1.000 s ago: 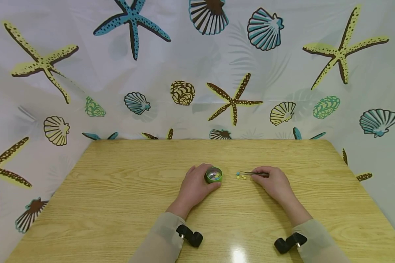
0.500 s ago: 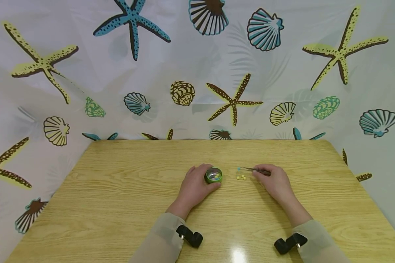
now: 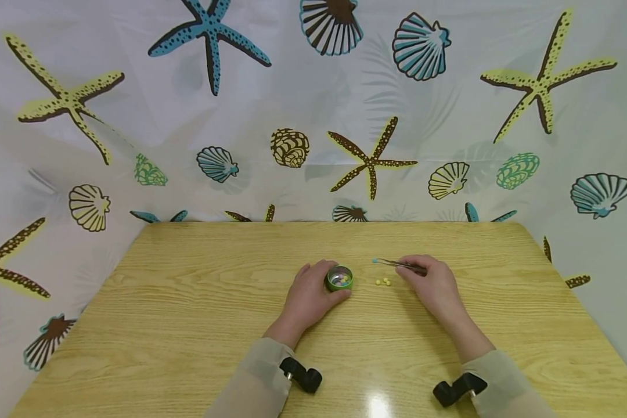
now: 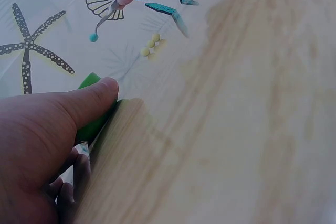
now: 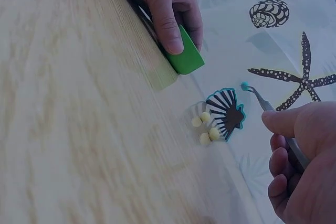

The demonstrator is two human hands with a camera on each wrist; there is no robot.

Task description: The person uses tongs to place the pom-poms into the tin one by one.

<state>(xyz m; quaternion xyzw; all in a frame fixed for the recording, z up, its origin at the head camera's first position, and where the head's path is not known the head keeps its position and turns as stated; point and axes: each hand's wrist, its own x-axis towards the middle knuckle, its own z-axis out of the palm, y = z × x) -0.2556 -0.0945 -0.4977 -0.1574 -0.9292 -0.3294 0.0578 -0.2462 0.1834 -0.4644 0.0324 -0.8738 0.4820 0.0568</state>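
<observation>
My left hand (image 3: 309, 297) grips a small round green tin (image 3: 339, 288) on the table, fingers and thumb curled about its wall. Inside it lie several small beads (image 3: 343, 280), yellow, blue and pale ones. My right hand (image 3: 436, 285) pinches metal tweezers (image 3: 388, 262) with a bent tip. A blue bead (image 3: 374, 260) sits at that tip, held above the table, as the right wrist view also shows with the blue bead (image 5: 244, 85) off to the side of the green tin (image 5: 190, 59). Three yellow beads (image 3: 386, 283) lie on the wood between the two hands.
The light wooden table (image 3: 198, 302) runs back to a pale cloth (image 3: 271, 191) printed with starfish and shells, which also hangs at both sides. A black camera mount (image 3: 303, 376) is on the left sleeve, another black mount (image 3: 457, 389) on the right.
The tweezers have lifted the blue bead from beside the yellow beads, carrying it up and slightly left toward the tin. My left hand and the tin have stayed put.
</observation>
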